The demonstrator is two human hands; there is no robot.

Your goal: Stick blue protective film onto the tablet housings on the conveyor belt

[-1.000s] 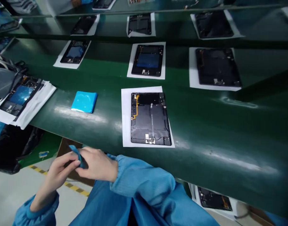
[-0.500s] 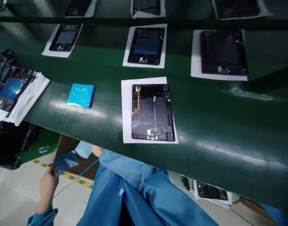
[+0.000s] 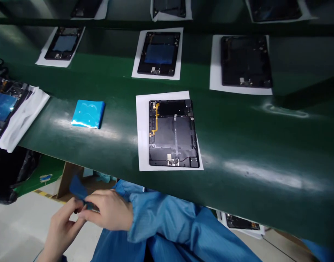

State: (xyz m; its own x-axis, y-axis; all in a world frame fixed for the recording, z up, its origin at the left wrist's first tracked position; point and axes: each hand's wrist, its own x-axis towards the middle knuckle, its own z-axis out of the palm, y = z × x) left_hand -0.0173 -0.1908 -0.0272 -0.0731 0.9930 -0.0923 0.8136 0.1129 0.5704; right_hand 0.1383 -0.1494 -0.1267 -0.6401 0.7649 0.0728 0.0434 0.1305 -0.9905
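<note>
Though glossy, green bench (image 3: 251, 145) near blue film (image 3: 77, 187), pale floor (image 3: 19, 227) below

Blue packet (image 3: 87, 113) and opened tablet (image 3: 174, 133) obstruct, but the glare-streaked bench (image 3: 119, 112) between them looks passable.

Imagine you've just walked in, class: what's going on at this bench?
A person's left hand and right hand pinch a thin blue film on the near side of a green bench. On the bench, an opened tablet lies on white paper, touched by neither hand. A shiny blue block sits to its left, and more tablets lie on paper farther back.
</note>
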